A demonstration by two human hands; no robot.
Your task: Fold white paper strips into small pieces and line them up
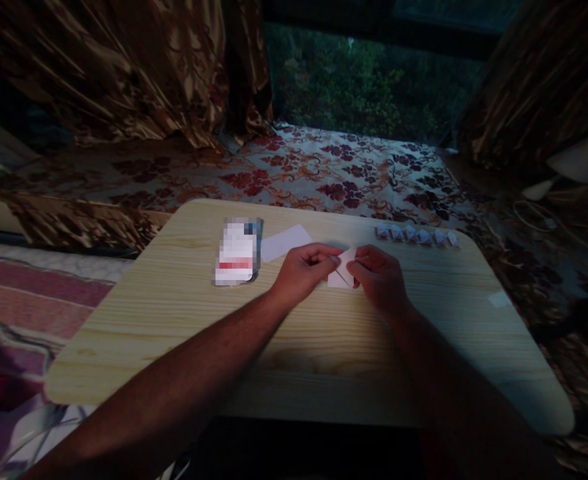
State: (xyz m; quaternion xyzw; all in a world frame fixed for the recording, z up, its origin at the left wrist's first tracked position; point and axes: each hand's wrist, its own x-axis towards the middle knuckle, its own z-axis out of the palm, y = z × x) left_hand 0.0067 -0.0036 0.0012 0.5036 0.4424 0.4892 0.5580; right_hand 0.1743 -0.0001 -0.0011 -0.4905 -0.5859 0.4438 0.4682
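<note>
Two hands meet above a wooden surface (174, 287): the left hand (303, 270) and right hand (381, 275) pinch a small folded paper (340, 278) from opposite sides, neither nearer. It sits between them, closer to the surface's far edge than its near one, its crease slanting rightward toward the near edge.

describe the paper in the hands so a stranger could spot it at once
At the wood-grain table, look between the left hand and right hand. The pale paper there shows a diagonal line; unlike the flat sheet and the row of small pieces, it alone is held.
</note>
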